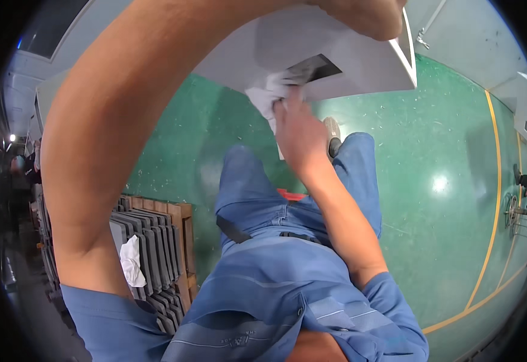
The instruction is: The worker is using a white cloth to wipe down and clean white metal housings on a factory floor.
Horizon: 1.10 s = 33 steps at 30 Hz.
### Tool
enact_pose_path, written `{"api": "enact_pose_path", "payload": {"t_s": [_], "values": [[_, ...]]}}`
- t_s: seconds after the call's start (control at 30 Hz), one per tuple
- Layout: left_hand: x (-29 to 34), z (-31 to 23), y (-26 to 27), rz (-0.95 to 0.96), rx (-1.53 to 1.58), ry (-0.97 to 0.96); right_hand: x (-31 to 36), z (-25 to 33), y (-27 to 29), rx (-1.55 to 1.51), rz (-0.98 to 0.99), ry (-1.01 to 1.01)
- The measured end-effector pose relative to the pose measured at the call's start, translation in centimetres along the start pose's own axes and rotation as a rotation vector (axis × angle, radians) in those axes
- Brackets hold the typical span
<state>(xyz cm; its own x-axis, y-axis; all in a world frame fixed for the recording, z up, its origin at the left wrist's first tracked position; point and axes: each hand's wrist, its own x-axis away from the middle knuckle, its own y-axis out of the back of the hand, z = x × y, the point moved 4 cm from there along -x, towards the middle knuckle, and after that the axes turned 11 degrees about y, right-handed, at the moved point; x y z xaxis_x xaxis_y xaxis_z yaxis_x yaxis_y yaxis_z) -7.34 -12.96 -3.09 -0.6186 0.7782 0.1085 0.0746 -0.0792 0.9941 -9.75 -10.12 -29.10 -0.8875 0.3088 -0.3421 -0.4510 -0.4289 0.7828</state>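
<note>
Holding large grey panel [348, 60] up above green floor [444, 151]: left hand [369, 15] grips panel's top edge, arm arching across view. Right hand [296, 133] closed on white cloth [269, 96], pressing it against panel's underside near dark patch. Lower left, wooden pallet [182, 226] carries upright stack of grey panels [149, 241] with second white rag [132, 260] on it.

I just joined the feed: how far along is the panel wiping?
Done: can't tell. In hand: the left hand holds up a grey panel while the right hand presses a white cloth against it. Left: maybe the dark panels racked on the pallet, another cloth on them.
</note>
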Motion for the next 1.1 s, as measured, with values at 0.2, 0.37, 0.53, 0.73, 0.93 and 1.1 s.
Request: {"api": "enact_pose_path", "payload": {"t_s": [0.2,0.37,0.53,0.73,0.93,1.1], "values": [[1.2,4.9,-1.0,0.005,-0.024,-0.175,-3.4,1.9,-3.8,-0.530,0.117,-0.002],[1.4,8.0,-0.7,-0.054,-0.164,-0.116,0.3,3.1,-3.5,-1.177,0.809,0.244],[2.5,14.2,-1.4,-0.099,-0.007,-0.055,7.8,-3.8,-8.3,-2.186,0.554,-0.831],[4.5,18.6,-1.7,-0.062,-0.060,0.010,7.7,-11.4,-0.2,-2.178,-0.209,-0.446],[4.6,22.4,-1.4,0.042,-0.189,0.143,5.7,-14.6,-0.1,-2.339,-0.281,-0.388],[1.1,19.5,-1.1,-0.220,-0.052,0.041,4.9,-14.6,-1.4,-2.310,-0.464,-0.522]]}}
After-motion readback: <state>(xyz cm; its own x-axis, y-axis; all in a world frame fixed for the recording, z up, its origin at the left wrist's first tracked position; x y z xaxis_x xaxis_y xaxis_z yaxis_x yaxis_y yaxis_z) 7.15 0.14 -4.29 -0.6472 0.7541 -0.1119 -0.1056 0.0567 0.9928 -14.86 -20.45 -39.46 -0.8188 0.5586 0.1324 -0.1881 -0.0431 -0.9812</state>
